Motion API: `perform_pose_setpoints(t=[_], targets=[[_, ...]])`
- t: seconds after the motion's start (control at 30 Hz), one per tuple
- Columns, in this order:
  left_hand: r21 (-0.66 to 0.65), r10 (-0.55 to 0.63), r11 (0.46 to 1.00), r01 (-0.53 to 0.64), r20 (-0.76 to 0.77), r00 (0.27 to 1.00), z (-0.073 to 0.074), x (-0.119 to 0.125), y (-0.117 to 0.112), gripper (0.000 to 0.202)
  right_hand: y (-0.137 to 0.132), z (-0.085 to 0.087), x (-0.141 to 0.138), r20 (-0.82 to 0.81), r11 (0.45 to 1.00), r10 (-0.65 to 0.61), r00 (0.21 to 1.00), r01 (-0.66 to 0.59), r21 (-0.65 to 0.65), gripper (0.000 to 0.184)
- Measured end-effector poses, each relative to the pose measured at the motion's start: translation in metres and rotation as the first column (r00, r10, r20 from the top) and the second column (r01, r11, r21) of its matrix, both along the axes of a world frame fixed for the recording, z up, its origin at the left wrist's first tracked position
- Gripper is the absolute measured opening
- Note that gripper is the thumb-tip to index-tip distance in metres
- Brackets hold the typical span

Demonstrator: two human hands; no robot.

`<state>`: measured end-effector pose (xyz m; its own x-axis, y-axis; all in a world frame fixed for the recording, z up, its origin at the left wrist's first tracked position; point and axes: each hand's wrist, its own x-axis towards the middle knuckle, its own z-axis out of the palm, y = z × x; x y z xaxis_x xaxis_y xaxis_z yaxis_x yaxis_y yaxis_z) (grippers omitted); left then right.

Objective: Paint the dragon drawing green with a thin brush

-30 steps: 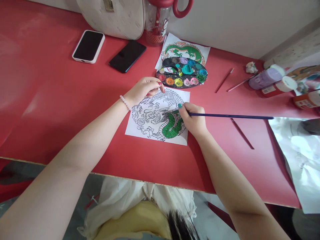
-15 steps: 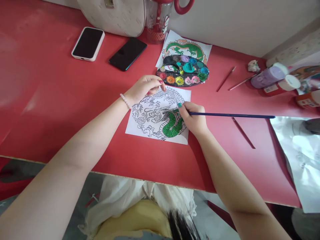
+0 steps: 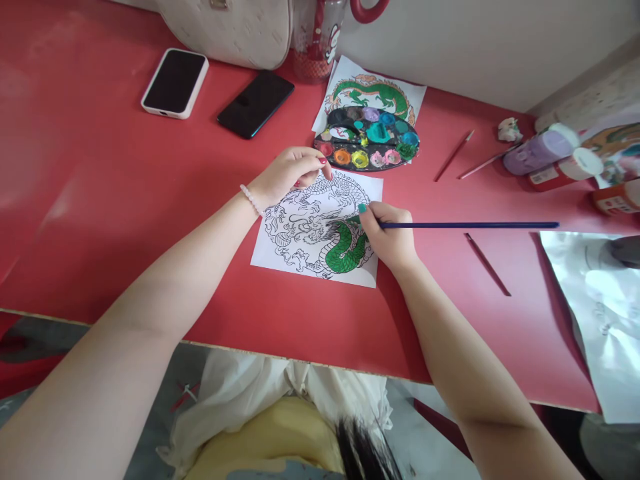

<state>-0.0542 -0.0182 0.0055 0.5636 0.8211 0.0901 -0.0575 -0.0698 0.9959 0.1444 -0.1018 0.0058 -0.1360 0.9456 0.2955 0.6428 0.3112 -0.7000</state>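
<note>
A sheet with a line-drawn dragon [image 3: 310,233] lies on the red table, part of the dragon's body painted green. My right hand [image 3: 391,233] is closed round a paintbrush [image 3: 465,225] with a long dark blue handle that points right. Its tip is over the green part by the dragon's head, mostly hidden by my fingers. My left hand [image 3: 293,175] rests at the sheet's upper left edge, fingers loosely bent and apart, holding nothing. Just above the sheet sits a black paint palette [image 3: 345,143] with several colours, overlapping a second, painted dragon picture [image 3: 373,93].
Two phones, one white-cased [image 3: 175,83] and one black [image 3: 256,105], lie left of the palette. Behind them stand a pale bag [image 3: 230,33] and a clear cup [image 3: 315,47]. Rightward are thin brushes [image 3: 454,156], paint bottles [image 3: 543,148] and a silvery sheet [image 3: 600,313].
The brush handle's end has shifted slightly right, and my right hand has moved a little with it. My left hand stays on the sheet. The whole view has shifted slightly.
</note>
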Motion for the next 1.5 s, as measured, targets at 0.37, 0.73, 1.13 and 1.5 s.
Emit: perform_pose_setpoints(t=[0.37,0.73,1.13,1.5], targets=[[-0.023,-0.014,1.000,0.015,0.045,0.999,0.0022,0.0007,-0.0013,0.024,0.0000,0.0005,-0.0002,-0.008,1.000,0.000,1.000,0.000,-0.002,0.040],[0.006,0.005,1.000,-0.005,-0.010,1.000,0.0017,0.0000,-0.0014,0.025,-0.0007,0.0003,-0.0001,-0.016,1.000,-0.003,1.000,0.003,-0.006,0.037],[-0.025,-0.010,1.000,0.012,0.063,0.998,0.0021,0.0004,-0.0015,0.025,-0.0012,0.0013,-0.0005,-0.013,0.999,0.027,1.000,-0.027,-0.025,0.038],[-0.028,-0.014,0.999,0.016,0.065,0.998,0.0034,0.0009,-0.0018,0.027,-0.0014,0.0000,0.0006,-0.035,1.000,0.014,0.999,-0.015,-0.020,0.037]])
